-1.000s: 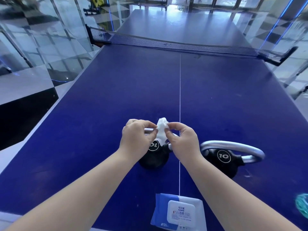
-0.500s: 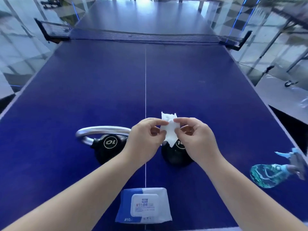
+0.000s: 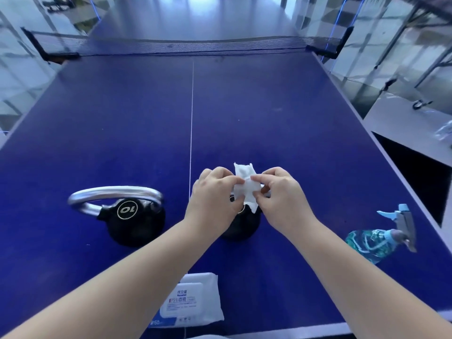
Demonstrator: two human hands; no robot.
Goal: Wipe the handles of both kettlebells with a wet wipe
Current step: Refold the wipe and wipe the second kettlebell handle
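Observation:
Two black kettlebells with silver handles stand on the blue table-tennis table point(image 3: 122, 118). The left kettlebell point(image 3: 132, 216) is in full view, its handle arching over the top. The right kettlebell point(image 3: 241, 226) is mostly hidden behind my hands, and its handle is out of sight. A white wet wipe point(image 3: 245, 185) is pinched between my left hand point(image 3: 215, 199) and my right hand point(image 3: 278, 194), held just above the right kettlebell. The wipe is partly unfolded and crumpled.
A pack of wet wipes point(image 3: 190, 299) lies at the near edge of the table. A teal spray bottle point(image 3: 376, 241) lies on its side at the right. The net point(image 3: 186, 46) spans the far end. A white bench point(image 3: 411, 126) stands off the right side.
The view has swung, so both kettlebells now sit further left in frame. The wipe has been spread a little wider between my fingers and stays over the right kettlebell.

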